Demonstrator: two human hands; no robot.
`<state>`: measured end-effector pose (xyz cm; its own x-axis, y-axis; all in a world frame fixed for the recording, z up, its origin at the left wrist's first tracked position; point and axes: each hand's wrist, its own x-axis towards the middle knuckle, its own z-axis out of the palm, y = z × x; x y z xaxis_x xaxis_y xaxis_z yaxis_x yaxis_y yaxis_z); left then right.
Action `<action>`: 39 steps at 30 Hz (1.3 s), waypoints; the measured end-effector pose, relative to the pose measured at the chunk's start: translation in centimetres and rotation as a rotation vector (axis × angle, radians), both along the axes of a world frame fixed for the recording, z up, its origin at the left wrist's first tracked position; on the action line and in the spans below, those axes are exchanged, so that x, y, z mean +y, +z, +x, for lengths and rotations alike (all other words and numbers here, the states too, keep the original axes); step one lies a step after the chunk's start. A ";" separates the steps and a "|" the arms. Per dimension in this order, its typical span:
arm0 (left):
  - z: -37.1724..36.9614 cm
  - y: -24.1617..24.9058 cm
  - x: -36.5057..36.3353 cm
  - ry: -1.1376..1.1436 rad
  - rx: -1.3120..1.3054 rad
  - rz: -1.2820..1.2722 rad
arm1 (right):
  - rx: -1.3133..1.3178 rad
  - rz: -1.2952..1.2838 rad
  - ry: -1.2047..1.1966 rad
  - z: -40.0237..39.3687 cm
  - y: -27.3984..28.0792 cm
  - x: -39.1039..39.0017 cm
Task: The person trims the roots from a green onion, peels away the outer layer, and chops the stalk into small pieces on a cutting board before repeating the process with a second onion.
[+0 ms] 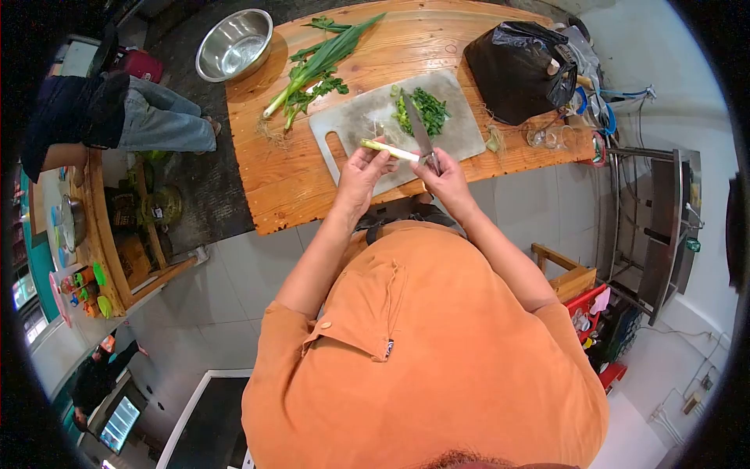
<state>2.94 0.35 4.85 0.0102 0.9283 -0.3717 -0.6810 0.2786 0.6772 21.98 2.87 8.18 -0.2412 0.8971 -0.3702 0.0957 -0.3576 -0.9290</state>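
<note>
Wooden table (273, 184) spans upper frame. 1 cutting board (351, 121) lies upper centre; leafy greens (324, 60) upper left, 1 black bag (512, 74) upper right.

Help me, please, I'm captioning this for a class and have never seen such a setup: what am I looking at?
There is no machine here, just a person's two bare hands. The one picture comes from a camera worn on their head, looking forward and down, so their orange shirt fills the bottom. On the wooden table lies a cutting board with chopped greens on it. Beyond lie uncut green onions; to the right sits a black plastic bag. The left hand holds a pale stalk in its fingers; the right hand grips a knife.
</note>
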 end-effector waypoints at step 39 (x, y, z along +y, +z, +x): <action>0.7 6.9 -0.2 -0.227 0.787 0.300 | -0.101 0.181 0.139 -1.1 6.2 4.8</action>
<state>3.67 0.17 11.71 0.0499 0.9948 -0.0889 0.0665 0.0855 0.9941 20.89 7.71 14.41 -0.3371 0.9116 -0.2352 0.2281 -0.1633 -0.9598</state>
